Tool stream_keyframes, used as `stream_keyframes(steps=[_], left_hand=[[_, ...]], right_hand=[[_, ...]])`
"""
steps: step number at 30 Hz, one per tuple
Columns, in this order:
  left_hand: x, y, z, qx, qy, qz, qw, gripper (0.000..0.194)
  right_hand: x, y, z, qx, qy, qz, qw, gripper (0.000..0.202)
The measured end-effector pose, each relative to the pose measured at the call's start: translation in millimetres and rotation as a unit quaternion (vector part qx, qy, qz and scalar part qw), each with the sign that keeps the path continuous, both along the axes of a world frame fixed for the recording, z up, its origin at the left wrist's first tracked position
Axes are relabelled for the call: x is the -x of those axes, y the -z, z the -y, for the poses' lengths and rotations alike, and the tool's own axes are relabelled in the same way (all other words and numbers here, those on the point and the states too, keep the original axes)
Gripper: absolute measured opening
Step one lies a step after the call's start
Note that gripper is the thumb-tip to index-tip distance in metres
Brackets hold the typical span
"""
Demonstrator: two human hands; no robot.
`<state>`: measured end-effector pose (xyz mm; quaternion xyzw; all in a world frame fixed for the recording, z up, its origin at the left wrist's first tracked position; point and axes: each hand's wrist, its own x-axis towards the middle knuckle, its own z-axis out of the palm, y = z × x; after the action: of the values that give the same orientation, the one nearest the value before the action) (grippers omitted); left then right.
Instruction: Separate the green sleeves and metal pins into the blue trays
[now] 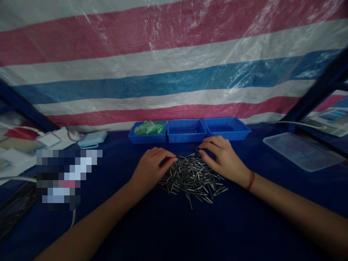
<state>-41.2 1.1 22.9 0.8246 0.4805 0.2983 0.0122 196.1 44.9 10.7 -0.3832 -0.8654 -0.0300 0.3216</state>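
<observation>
On the worktop (pixel 179 232), we are facing a heap of metal pins (pixel 191 179). At its ten and one o'clock, we are holding our left hand (pixel 153 165) and right hand (pixel 221 156) narrow; we are not discerning whether either is gripping pins. Beyond, at twelve, we are seeing three blue trays (pixel 187 137).

I am in what looks like a small, makeshift workshop. Under and between my left grip (pixel 152 166) and right grip (pixel 225 157), a heap of loose metal pins (pixel 190 179) lies straight on the dark blue table (pixel 168 235). Just beyond my grips stands a row of blue parts bins (pixel 187 136). Farther off, a striped plastic sheet (pixel 174 85) serves as a wall, with dark blue frame posts (pixel 315 90) well out to either side.
</observation>
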Motion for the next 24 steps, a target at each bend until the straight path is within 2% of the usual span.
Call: stream_keyframes(steps=[7,13,20,22,24], left_hand=[[-9,-6.4,10,-0.011,0.060,-0.020,0.998,0.018],[-18,-7.9,17,0.016,0.123,-0.123,0.985,0.019],[-22,-7.4,18,0.016,0.125,-0.201,0.972,0.014],[-22,-8.8,18,0.016,0.124,-0.200,0.972,0.011],[-22,-10.6,18,0.028,0.125,-0.160,0.979,0.008]], right_hand=[[-5,3.4,13,0.061,-0.036,-0.057,0.996,0.017],[-5,6.9,13,0.079,-0.067,-0.059,0.993,0.014],[-5,5.0,14,0.077,-0.078,-0.076,0.991,0.014],[-5,4.6,15,0.077,-0.079,-0.081,0.991,0.014],[-4,3.1,18,0.075,-0.079,-0.087,0.990,0.015]])
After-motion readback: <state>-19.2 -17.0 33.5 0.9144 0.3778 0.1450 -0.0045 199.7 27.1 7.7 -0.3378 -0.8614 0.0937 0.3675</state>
